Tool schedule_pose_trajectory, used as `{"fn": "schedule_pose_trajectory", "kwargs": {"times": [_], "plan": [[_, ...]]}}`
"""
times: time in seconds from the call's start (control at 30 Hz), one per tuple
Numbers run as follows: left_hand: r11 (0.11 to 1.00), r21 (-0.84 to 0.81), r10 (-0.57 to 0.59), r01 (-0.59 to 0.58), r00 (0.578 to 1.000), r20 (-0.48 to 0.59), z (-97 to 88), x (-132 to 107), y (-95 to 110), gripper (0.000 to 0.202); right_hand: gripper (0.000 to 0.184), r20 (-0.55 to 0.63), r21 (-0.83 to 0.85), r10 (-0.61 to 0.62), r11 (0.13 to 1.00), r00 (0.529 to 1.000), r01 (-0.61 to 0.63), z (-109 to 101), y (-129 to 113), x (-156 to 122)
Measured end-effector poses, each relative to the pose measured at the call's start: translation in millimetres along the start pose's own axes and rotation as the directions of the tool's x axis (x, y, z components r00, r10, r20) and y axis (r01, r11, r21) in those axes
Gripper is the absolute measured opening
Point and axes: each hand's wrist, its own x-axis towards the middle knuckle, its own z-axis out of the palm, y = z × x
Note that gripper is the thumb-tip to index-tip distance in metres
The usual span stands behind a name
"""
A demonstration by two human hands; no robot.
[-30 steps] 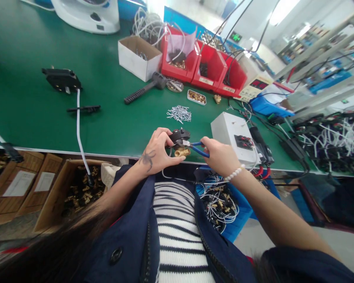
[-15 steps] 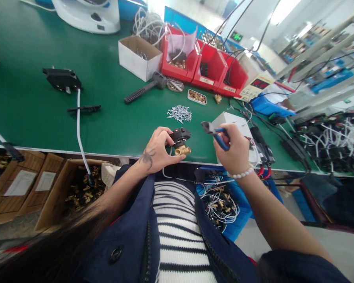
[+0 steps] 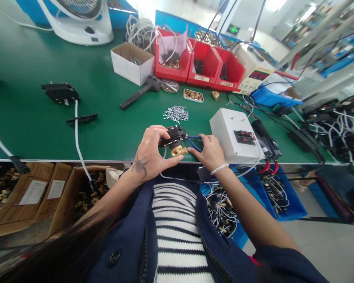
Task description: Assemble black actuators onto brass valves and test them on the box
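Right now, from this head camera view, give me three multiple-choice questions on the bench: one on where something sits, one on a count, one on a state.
1. Where is the white control box?
A. Right of the right hand
B. Inside a red bin
C. On the floor

2. How many red bins stand in the row?
A. One
B. Three
C. Six

3. How is the brass-and-black valve part?
A. Lying alone on the mat
B. Gripped in the left hand
C. Hanging from a cable

Answers: 1 A, the box sits just right of that hand. 2 B, three stand side by side. 3 B, the fingers wrap it.
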Motion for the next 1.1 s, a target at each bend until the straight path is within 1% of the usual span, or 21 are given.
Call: {"fn": "schedule_pose_trajectory", "kwargs": {"times": [0.03, 0.07, 0.1, 0.13, 0.17, 0.2, 0.23, 0.27, 0.3, 0.33, 0.4, 0.47, 0.53, 0.6, 0.67, 0.77, 0.83, 0.97, 1.1], "plan": [[0.999, 0.030, 0.045, -0.045, 0.999, 0.012, -2.2, 1.3, 5.7, 0.053, 0.067, -0.038, 0.053, -0.055, 0.997, 0.998, 0.057, 0.3, 0.0, -0.9], [0.994, 0.058, 0.093, -0.094, 0.995, 0.023, -4.0, 2.6, 11.7, 0.054, 0.067, -0.077, 0.161, -0.097, 0.981, 0.992, 0.109, -1.0, -1.8, -3.4], [0.986, 0.083, 0.142, -0.145, 0.989, 0.035, -5.2, 3.9, 17.6, 0.055, 0.066, -0.097, 0.315, -0.123, 0.938, 0.988, 0.147, -3.8, -5.3, -7.5], [0.975, 0.106, 0.190, -0.194, 0.981, 0.046, -6.1, 5.2, 23.2, 0.056, 0.065, -0.087, 0.494, -0.137, 0.854, 0.987, 0.162, -7.9, -10.5, -13.2], [0.963, 0.125, 0.235, -0.240, 0.970, 0.055, -6.6, 6.2, 28.5, 0.056, 0.064, -0.050, 0.666, -0.149, 0.732, 0.988, 0.144, -12.8, -16.8, -19.8], [0.950, 0.138, 0.275, -0.281, 0.960, 0.060, -7.1, 7.1, 33.3, 0.055, 0.066, -0.001, 0.802, -0.166, 0.589, 0.986, 0.100, -18.2, -23.8, -26.9], [0.938, 0.145, 0.309, -0.316, 0.949, 0.066, -7.8, 7.8, 37.7, 0.054, 0.069, 0.041, 0.888, -0.180, 0.457, 0.983, 0.046, -23.5, -30.7, -34.0], [0.927, 0.148, 0.338, -0.345, 0.938, 0.074, -8.8, 8.3, 41.7, 0.052, 0.073, 0.061, 0.935, -0.183, 0.355, 0.981, 0.008, -28.3, -37.0, -40.5], [0.919, 0.145, 0.358, -0.367, 0.930, 0.085, -10.2, 8.7, 45.5, 0.052, 0.077, 0.056, 0.959, -0.170, 0.284, 0.984, -0.006, -32.6, -42.2, -46.1], [0.914, 0.134, 0.373, -0.383, 0.923, 0.098, -12.0, 8.9, 49.1, 0.052, 0.080, 0.041, 0.971, -0.147, 0.238, 0.988, -0.005, -36.3, -46.0, -50.6], [0.914, 0.097, 0.381, -0.393, 0.916, 0.125, -15.7, 9.0, 55.5, 0.049, 0.082, 0.022, 0.982, -0.118, 0.187, 0.993, 0.001, -42.0, -49.2, -57.0], [0.924, 0.059, 0.368, -0.377, 0.922, 0.121, -18.3, 8.5, 60.8, 0.032, 0.083, 0.032, 0.986, -0.119, 0.168, 0.992, -0.011, -45.9, -48.7, -60.7], [0.930, 0.044, 0.360, -0.364, 0.929, 0.089, -18.8, 7.5, 64.5, 0.017, 0.084, 0.034, 0.985, -0.126, 0.170, 0.991, -0.012, -48.4, -47.4, -62.9], [0.930, 0.054, 0.361, -0.363, 0.931, 0.048, -17.7, 6.3, 66.7, 0.016, 0.083, 0.018, 0.984, -0.126, 0.181, 0.992, 0.005, -49.3, -47.7, -64.1], [0.928, 0.066, 0.366, -0.366, 0.931, 0.014, -16.3, 5.3, 68.5, 0.016, 0.078, -0.013, 0.982, -0.111, 0.188, 0.994, 0.033, -48.8, -50.3, -64.8], [0.938, 0.059, 0.344, -0.342, 0.939, -0.026, -15.3, 4.8, 71.6, 0.014, 0.070, -0.054, 0.982, -0.059, 0.180, 0.997, 0.063, -46.8, -56.9, -65.4], [0.945, 0.041, 0.326, -0.324, 0.944, -0.045, -15.1, 5.1, 73.7, 0.012, 0.067, -0.069, 0.988, -0.031, 0.138, 0.997, 0.073, -45.5, -61.8, -65.9], [0.943, 0.026, 0.332, -0.331, 0.939, -0.096, -14.9, 6.5, 76.3, 0.009, 0.056, -0.097, 0.995, -0.005, 0.011, 0.995, 0.097, -44.9, -70.6, -67.4], [0.945, 0.013, 0.325, -0.326, 0.938, -0.124, -14.1, 6.6, 78.2, 0.006, 0.048, -0.084, 0.995, 0.038, -0.057, 0.996, 0.086, -45.6, -74.7, -69.5]]}}
